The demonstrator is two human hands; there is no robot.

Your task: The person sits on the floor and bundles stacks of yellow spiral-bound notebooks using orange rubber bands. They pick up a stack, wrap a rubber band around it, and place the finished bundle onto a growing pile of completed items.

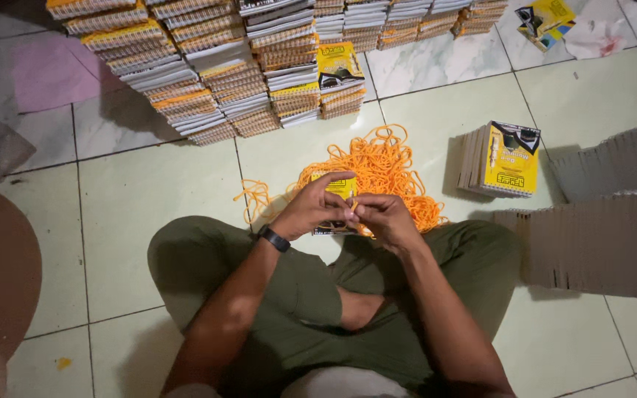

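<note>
Seated on the floor (pixel 149 191), left hand (pixel 311 210) and right hand (pixel 385 217) grip one small notebook (pixel 337 188) over orange bands (pixel 385 166); finished stacks (pixel 208 74) behind, more bundles (pixel 591 243) waiting.

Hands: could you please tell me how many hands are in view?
2: the left hand grips a small yellow packet, the right hand pinches beside it, both over the orange rubber bands. None seems hidden.

it was a home packing workshop: booklet stacks (pixel 208 66), a rubber-band heap (pixel 388 173) and cardboard (pixel 591 243) crowded the tiled floor (pixel 149 191).
</note>
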